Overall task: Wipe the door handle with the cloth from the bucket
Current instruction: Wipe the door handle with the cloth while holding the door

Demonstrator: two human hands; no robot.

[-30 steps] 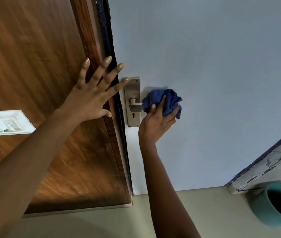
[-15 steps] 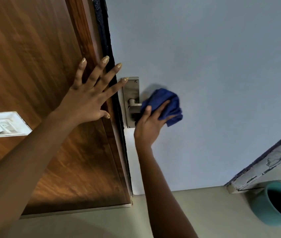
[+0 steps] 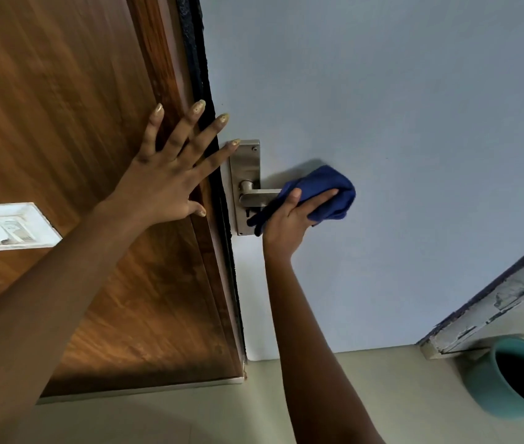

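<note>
A steel lever door handle on a steel backplate sits at the left edge of a pale blue-grey door. My right hand grips a bunched dark blue cloth wrapped over the outer end of the lever; the lever's tip is hidden under it. My left hand lies flat with fingers spread on the brown wooden frame, its little finger touching the backplate's top corner. A teal bucket stands on the floor at the lower right.
A white switch plate is on the wooden panel at the left. A black seal strip runs between frame and door. A worn white ledge slants above the bucket. Beige floor lies below.
My right hand has slid the cloth outward along the lever, away from the backplate, baring the lever's inner part. My left hand has stayed flat on the frame.
</note>
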